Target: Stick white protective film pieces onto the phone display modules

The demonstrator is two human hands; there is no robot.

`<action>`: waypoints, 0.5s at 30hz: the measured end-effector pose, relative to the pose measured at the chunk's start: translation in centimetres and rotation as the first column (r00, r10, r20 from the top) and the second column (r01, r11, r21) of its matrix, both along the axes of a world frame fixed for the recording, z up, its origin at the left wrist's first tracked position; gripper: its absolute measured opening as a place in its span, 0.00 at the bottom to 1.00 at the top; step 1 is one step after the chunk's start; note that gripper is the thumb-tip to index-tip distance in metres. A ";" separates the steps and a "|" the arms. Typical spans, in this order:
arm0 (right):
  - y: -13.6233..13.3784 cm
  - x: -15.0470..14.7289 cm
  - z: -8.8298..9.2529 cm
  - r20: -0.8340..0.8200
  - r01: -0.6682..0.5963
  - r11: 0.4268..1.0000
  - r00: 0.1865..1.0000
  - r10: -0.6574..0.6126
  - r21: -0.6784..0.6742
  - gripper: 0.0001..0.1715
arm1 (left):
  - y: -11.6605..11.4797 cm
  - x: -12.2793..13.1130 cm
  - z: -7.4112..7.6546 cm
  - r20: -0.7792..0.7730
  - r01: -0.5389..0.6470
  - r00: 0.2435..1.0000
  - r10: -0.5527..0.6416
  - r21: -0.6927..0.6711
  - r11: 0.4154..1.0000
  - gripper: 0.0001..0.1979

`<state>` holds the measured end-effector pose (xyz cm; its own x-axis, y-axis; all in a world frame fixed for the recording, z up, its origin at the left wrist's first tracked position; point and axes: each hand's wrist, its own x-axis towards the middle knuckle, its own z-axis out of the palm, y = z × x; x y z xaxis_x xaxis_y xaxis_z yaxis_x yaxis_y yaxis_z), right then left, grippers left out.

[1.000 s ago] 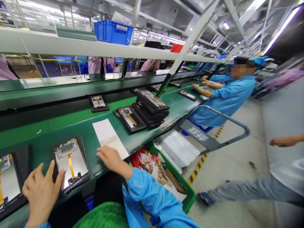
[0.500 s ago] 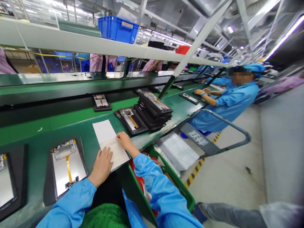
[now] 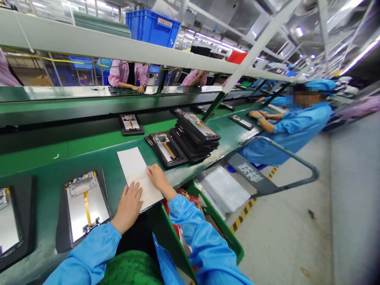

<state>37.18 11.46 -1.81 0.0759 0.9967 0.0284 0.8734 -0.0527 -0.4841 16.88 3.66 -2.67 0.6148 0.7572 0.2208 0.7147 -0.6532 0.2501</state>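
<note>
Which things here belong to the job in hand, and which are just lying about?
Job in hand:
- white rectangular sheet, left hand flat on it, right hand at its edge
- likely the opened black tablet with a silver panel, beside it

Apparently just about:
- blue plastic crate
- green plastic bin
- grey metal trolley

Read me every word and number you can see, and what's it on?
"跃祥": white characters on the trolley's grey panel; I'm unsure of the second one.
Label on the blue bin: too blurred to read.
Middle circuit board: any markings are too small to read.
White sheet: no writing that I can see.
</note>
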 end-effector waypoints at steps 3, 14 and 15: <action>-0.8 -0.3 -0.1 -0.021 -0.018 0.999 1.000 0.019 0.051 0.13 | 0.0 0.0 -0.1 0.006 0.003 1.000 -0.003 0.016 1.000 0.23; -1.5 0.6 1.1 -0.281 0.126 0.951 0.959 -0.043 0.283 0.07 | 0.2 0.1 -0.3 0.003 -0.004 1.000 0.004 -0.007 1.000 0.23; -1.4 0.7 1.5 -0.319 0.157 0.943 0.946 -0.058 0.294 0.09 | 0.3 0.2 -0.3 0.004 -0.005 1.000 0.005 -0.015 1.000 0.23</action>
